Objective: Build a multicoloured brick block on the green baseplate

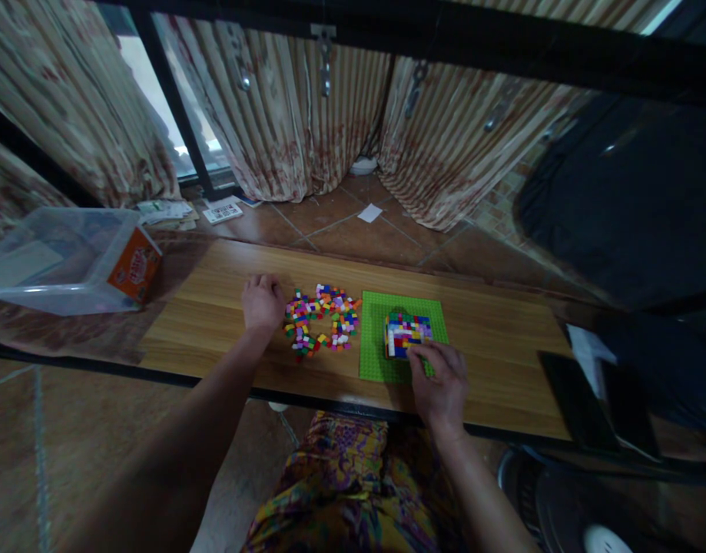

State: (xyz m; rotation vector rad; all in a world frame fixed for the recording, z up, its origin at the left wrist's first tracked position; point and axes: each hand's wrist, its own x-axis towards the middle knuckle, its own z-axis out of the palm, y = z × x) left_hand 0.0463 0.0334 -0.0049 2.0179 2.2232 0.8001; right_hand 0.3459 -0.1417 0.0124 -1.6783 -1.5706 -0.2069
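Colourful small bricks (pixel 346 324) lie in a loose ring-shaped pile on the wooden table. To their right is a green baseplate (pixel 372 369) that bears a block built of many coloured bricks (pixel 407 330). My right hand (pixel 442 380) is at the lower right corner of this block, its thumb and index finger pinched together; whatever is between them is too small to make out. My left hand (pixel 263 303) rests at the left edge of the loose pile with its fingers curled, and its fingertips are partly hidden.
A clear plastic box (pixel 87 265) with an orange label stands at the table's left end. Dark flat objects (pixel 580 399) lie at the right end. The table's front edge (pixel 341 405) runs close to my lap. Curtains hang behind.
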